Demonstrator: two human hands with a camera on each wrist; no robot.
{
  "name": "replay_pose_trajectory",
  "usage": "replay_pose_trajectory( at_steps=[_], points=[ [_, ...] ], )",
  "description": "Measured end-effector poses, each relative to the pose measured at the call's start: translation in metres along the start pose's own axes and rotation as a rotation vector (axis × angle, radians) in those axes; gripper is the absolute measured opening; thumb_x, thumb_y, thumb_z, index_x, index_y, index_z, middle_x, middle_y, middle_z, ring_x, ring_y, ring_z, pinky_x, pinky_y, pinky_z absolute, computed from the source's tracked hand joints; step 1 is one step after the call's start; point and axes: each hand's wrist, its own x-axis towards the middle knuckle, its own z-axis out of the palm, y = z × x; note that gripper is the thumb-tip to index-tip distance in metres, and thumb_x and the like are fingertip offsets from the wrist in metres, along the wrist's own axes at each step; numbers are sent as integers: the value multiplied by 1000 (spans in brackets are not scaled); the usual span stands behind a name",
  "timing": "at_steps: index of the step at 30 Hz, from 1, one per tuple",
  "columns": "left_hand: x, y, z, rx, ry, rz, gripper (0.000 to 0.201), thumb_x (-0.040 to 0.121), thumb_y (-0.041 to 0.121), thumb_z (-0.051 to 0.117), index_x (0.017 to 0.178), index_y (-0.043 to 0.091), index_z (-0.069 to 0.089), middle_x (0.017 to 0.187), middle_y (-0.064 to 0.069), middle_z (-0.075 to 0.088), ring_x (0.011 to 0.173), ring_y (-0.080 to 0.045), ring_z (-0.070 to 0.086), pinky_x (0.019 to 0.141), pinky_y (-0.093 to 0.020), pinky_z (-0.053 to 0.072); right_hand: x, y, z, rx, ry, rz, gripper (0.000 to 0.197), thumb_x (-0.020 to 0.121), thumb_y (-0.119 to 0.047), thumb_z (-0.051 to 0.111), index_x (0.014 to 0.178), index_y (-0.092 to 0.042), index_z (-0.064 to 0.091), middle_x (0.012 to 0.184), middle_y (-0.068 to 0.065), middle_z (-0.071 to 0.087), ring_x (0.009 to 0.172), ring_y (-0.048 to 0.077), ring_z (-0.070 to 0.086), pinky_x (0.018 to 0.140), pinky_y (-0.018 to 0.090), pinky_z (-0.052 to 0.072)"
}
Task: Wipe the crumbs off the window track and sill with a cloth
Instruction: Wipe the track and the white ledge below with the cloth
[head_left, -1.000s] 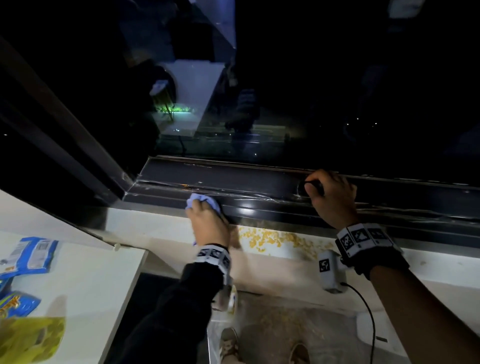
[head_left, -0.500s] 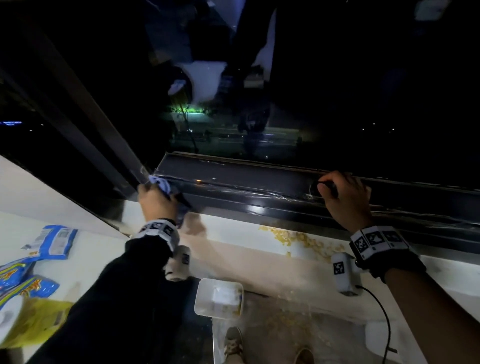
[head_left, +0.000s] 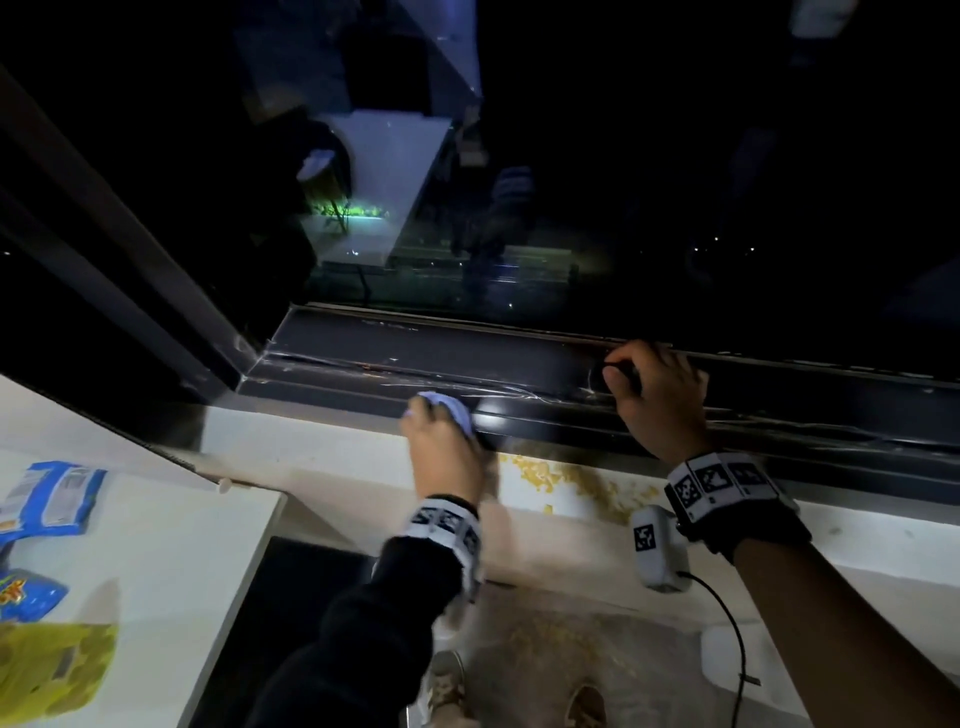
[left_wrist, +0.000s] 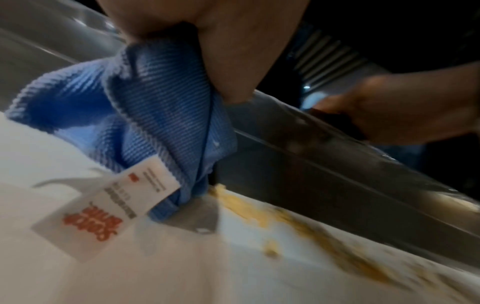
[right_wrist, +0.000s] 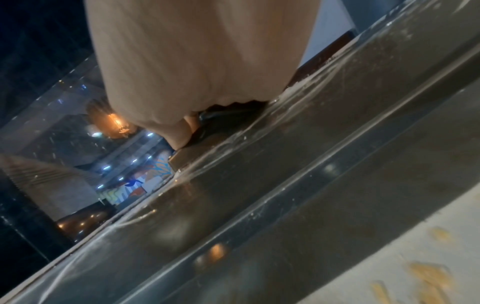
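The left hand (head_left: 449, 457) clenches a bunched blue ribbed microfibre cloth (left_wrist: 161, 115), thumb and fingers curled round its upper folds. The cloth presses down where the white stone sill (head_left: 322, 457) meets the front edge of the dark metal window track (head_left: 467, 358). A white label with orange lettering (left_wrist: 103, 205) hangs from its lower hem and lies flat on the sill.

A scatter of yellow crumbs (head_left: 566, 480) lies on the sill just beside the cloth, at about 3 o'clock from the left hand, running along the foot of the track toward the right wrist. In the left wrist view the nearest crumbs (left_wrist: 233, 197) sit right at the cloth's lower corner.

The right hand (head_left: 657, 397) rests on the track well apart from the left, at about 2 o'clock from it. Its fingers are curled round a small dark object (head_left: 615, 371) that touches the track's ridge; what the object is cannot be told.

At 9 o'clock in the head view a white tabletop (head_left: 171, 561) carries blue snack packets (head_left: 49, 499) and a yellow wrapper (head_left: 52, 670). The dark window glass (head_left: 675, 182) above the track reflects lights.
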Motion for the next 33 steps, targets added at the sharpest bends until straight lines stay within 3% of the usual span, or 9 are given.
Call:
replay_pose_trajectory(
  at_steps=[4, 7, 9, 11, 14, 19, 23, 26, 33],
  points=[
    [-43, 43, 30, -109, -217, 269, 35, 70, 10, 70, 102, 2, 57, 109, -13, 50, 98, -29, 49, 85, -35, 46, 0, 3, -2, -1, -20, -16, 27, 86, -44, 46, 103, -28, 60, 109, -4, 62, 106, 29, 51, 88, 39, 28],
    [-40, 40, 23, -177, -158, 405, 19, 87, 28, 56, 86, 10, 61, 82, 0, 54, 78, -19, 57, 73, -21, 44, 0, 4, -6, 16, -39, -26, 31, 85, -44, 45, 104, -27, 61, 112, -3, 63, 109, 30, 51, 90, 39, 28],
    [-23, 26, -5, -242, -6, 354, 19, 92, 22, 52, 86, 10, 65, 78, 2, 55, 72, -11, 51, 72, -9, 36, 1, 5, -7, 25, -48, -24, 32, 84, -45, 45, 105, -27, 61, 113, -3, 63, 109, 30, 51, 89, 37, 26],
    [1, -4, -33, -212, 184, 242, 11, 85, 10, 59, 93, 6, 66, 92, -13, 58, 84, -23, 54, 82, -19, 39, 0, 7, -6, 25, -47, -20, 35, 83, -48, 43, 104, -28, 61, 112, -3, 63, 107, 30, 51, 87, 36, 25],
    [39, -36, -38, -150, 259, 29, 46, 74, 2, 62, 119, -3, 56, 115, -27, 48, 100, -42, 51, 96, -37, 39, 1, 8, -5, 29, -40, -25, 36, 83, -49, 41, 102, -28, 61, 109, -3, 62, 105, 29, 52, 83, 34, 23],
    [7, -1, 11, -371, 167, -98, 56, 82, 19, 61, 127, -7, 41, 112, -22, 57, 107, -41, 53, 92, -37, 42, 2, 11, -1, 42, -19, -56, 27, 85, -45, 47, 100, -28, 61, 106, -4, 62, 104, 28, 52, 76, 28, 14],
    [-49, 43, 28, -347, 121, 201, 20, 77, 5, 59, 96, -2, 55, 89, -9, 56, 90, -24, 54, 83, -25, 41, 1, 13, -1, 41, -30, -56, 44, 80, -56, 33, 101, -29, 60, 107, -5, 61, 105, 25, 51, 80, 30, 18],
    [-71, 69, 50, -242, -69, 447, 27, 80, 9, 47, 103, 5, 59, 94, -7, 60, 88, -21, 55, 82, -32, 49, 3, 12, -1, 35, -43, -46, 46, 79, -57, 31, 102, -29, 60, 109, -5, 62, 107, 25, 51, 85, 34, 25],
    [-62, 103, 33, -280, -363, 524, 14, 76, 8, 57, 89, 11, 59, 78, -7, 66, 70, -26, 60, 59, -28, 40, 6, 17, -14, 160, -134, -74, 38, 77, -44, 49, 108, -26, 62, 110, -4, 62, 109, 23, 55, 97, 40, 36]
  ],
)
